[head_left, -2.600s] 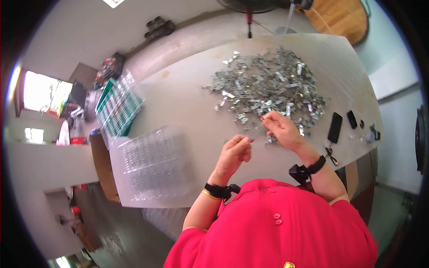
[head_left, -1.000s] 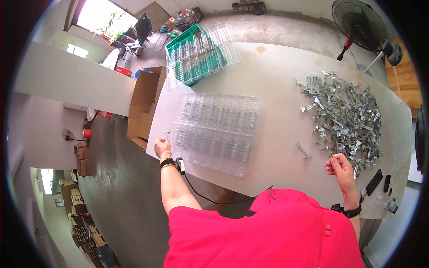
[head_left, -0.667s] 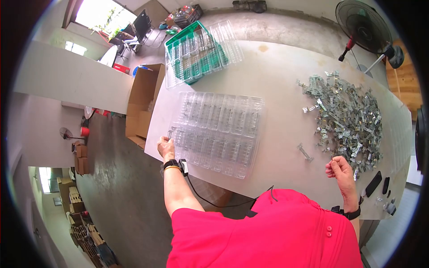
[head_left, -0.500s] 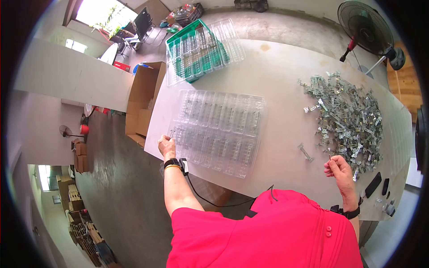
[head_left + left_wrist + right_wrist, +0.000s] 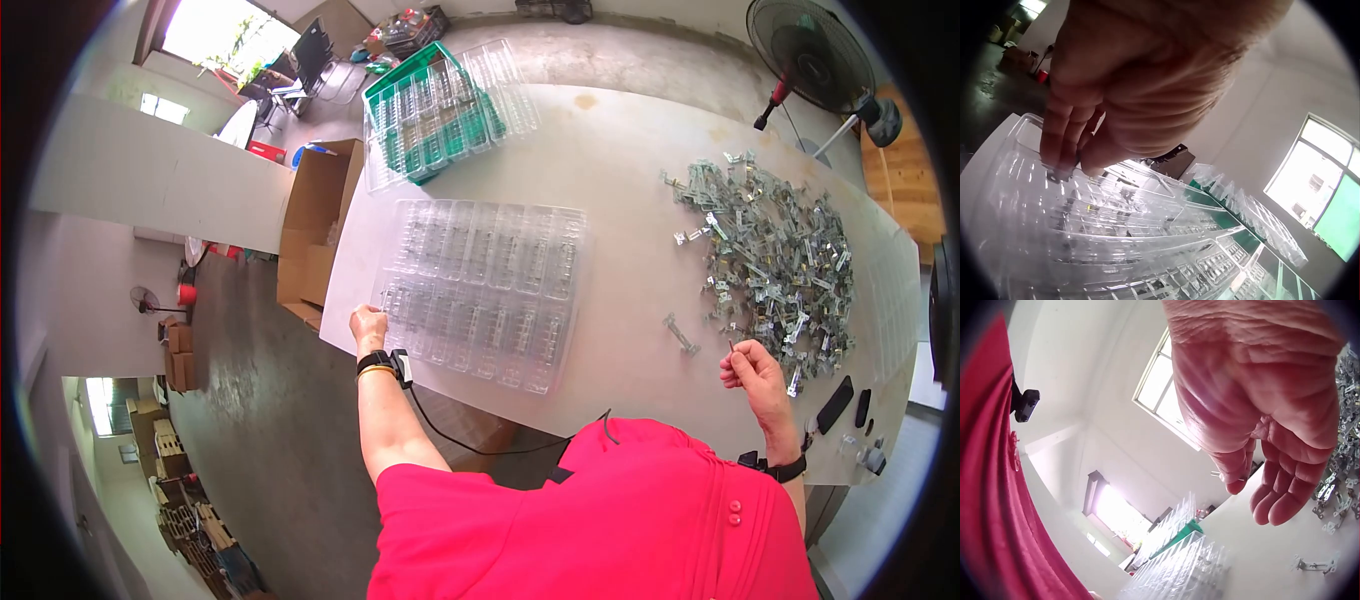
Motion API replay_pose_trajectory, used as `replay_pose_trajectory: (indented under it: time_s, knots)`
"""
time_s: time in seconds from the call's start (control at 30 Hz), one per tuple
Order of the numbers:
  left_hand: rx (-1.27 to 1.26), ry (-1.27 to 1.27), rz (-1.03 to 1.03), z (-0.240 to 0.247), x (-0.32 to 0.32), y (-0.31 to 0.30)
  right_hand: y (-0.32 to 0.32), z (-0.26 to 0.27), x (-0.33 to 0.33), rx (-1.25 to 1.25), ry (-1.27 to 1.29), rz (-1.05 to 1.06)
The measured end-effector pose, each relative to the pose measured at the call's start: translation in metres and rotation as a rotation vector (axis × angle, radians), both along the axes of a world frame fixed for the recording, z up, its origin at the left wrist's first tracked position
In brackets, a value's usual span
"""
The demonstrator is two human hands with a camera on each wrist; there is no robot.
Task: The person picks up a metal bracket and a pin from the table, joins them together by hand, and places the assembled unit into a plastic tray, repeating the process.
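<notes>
My left hand (image 5: pixel 369 324) is at the near left corner of a stack of clear plastic blister trays (image 5: pixel 490 290). In the left wrist view its fingertips pinch a small metal bracket (image 5: pixel 1054 175), mostly hidden, down at a tray compartment. My right hand (image 5: pixel 755 375) hovers over the table beside a heap of metal brackets (image 5: pixel 780 260). Between its thumb and forefinger it pinches a small thin piece (image 5: pixel 1216 474), whose kind I cannot tell. One loose bracket (image 5: pixel 680 333) lies on the table between trays and heap.
Behind the trays stands a green crate (image 5: pixel 440 120) with more clear trays across it. A cardboard box (image 5: pixel 318 235) is off the left table edge. A black phone (image 5: pixel 835 403) and small items lie at the right. A fan (image 5: pixel 805 60) stands beyond the table.
From beside the right hand, my left hand has moved left to the trays, and its bracket has gone down at the corner compartment. The head view has turned left. The right hand stays near the heap.
</notes>
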State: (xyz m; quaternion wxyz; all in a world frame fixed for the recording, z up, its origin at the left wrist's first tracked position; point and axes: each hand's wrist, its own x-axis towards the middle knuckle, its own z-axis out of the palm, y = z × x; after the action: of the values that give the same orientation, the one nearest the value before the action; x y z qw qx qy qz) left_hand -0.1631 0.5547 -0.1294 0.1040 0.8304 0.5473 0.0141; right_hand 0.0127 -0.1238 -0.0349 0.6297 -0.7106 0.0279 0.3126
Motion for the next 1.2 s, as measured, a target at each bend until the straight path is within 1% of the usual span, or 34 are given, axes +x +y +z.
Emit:
replay_pose_trajectory:
  time_s: [0.33,0.4,0.43,0.47,0.53,0.6,0.63,0.67,0.7,0.73,0.77,0.8,0.83,0.9,0.97,1.03,1.07,1.1,1.13,1.2]
  knots:
    - [0.017,0.002,-0.075,0.011,0.004,-0.011,-0.002,0.002,0.0,-0.002,-0.001,-0.008]
    - [0.083,0.063,-0.086,0.006,0.002,-0.005,-0.003,0.006,-0.002,-0.046,0.016,-0.045]
    - [0.088,0.048,-0.08,0.01,0.003,-0.01,-0.004,0.003,-0.002,-0.012,0.006,-0.034]
    - [0.094,0.029,-0.071,0.019,0.005,-0.013,-0.006,0.0,0.001,0.023,-0.009,-0.021]
    - [0.168,-0.049,-0.141,0.02,0.006,-0.007,-0.008,0.003,0.003,0.011,-0.019,-0.042]
    - [0.227,-0.18,-0.224,0.035,0.016,-0.018,-0.01,0.007,0.005,0.014,-0.026,-0.055]
    - [0.12,-0.334,-0.251,0.042,0.024,-0.03,-0.011,0.008,0.005,0.018,-0.027,-0.063]
    - [0.012,-0.485,-0.274,0.054,0.034,-0.048,-0.012,0.008,0.005,0.025,-0.027,-0.071]
    - [-0.226,-0.596,-0.202,0.107,0.059,-0.121,-0.014,0.006,0.006,0.02,-0.028,-0.082]
    - [-0.328,-0.664,-0.261,0.137,0.072,-0.172,-0.017,0.004,0.006,0.017,-0.025,-0.097]
    - [-0.432,-0.731,-0.316,0.153,0.081,-0.214,-0.019,0.002,0.006,0.024,-0.01,-0.095]
    - [-0.636,-0.857,-0.442,0.158,0.087,-0.25,-0.022,-0.001,0.006,0.029,0.004,-0.089]
    - [-0.705,-0.812,-0.492,0.165,0.096,-0.289,-0.023,-0.003,0.007,0.052,0.01,-0.095]
    - [-0.87,-0.72,-0.656,0.154,0.112,-0.353,-0.026,-0.004,0.007,0.046,0.025,-0.091]
    - [-0.9,-0.541,-0.793,0.131,0.134,-0.407,-0.03,-0.003,0.008,0.061,0.038,-0.071]
    - [-0.662,-0.599,-1.101,0.076,0.154,-0.445,-0.036,-0.002,0.01,0.074,0.031,-0.065]
    - [-0.597,-0.499,-1.169,0.045,0.159,-0.461,-0.04,-0.001,0.011,0.088,0.026,-0.052]
    - [-0.487,-0.331,-1.279,0.036,0.164,-0.476,-0.045,-0.003,0.011,0.109,0.028,-0.061]
    - [-0.453,-0.202,-1.368,0.01,0.169,-0.487,-0.051,-0.004,0.011,0.105,0.02,-0.071]
    - [-0.21,0.002,-1.514,-0.03,0.169,-0.5,-0.062,-0.005,0.011,0.089,0.019,-0.067]
